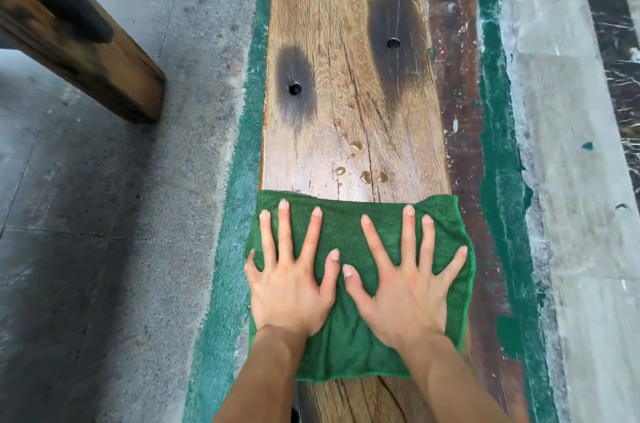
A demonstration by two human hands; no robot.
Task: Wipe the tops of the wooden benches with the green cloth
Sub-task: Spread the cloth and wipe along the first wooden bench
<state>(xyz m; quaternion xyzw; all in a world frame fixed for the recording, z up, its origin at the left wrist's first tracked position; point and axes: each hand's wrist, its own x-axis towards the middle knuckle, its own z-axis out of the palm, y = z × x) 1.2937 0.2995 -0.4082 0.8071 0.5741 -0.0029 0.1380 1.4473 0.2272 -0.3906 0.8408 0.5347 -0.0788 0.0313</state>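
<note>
So, both hands are flat on the green cloth (346,346). It's spread across the near part of the long wooden tabletop (349,104), covering it edge to edge and drooping a little over both sides. The left hand (291,287) sits on the left half of the cloth and the right hand (405,294) on the right half, thumbs nearly touching in the middle.

As for the grip, there's no clutching at all. It's as wide as it gets on both sides: fingers straight and fanned out, palms pressing down on the fabric, nothing pinched or curled round. The fingertips land just short of the cloth's far edge.

Past that edge the wood looks shiny, with a few wet droplets (365,177). Further up the plank there's a left hole (295,89) and, further back, a right hole (393,43), each small and round in a dark smudgy stain.

Off to the upper left, well apart, the end of another wooden bench (79,31) sits over the grey stone floor (104,249). A green painted strip (239,215) runs along the floor beside the tabletop.
</note>
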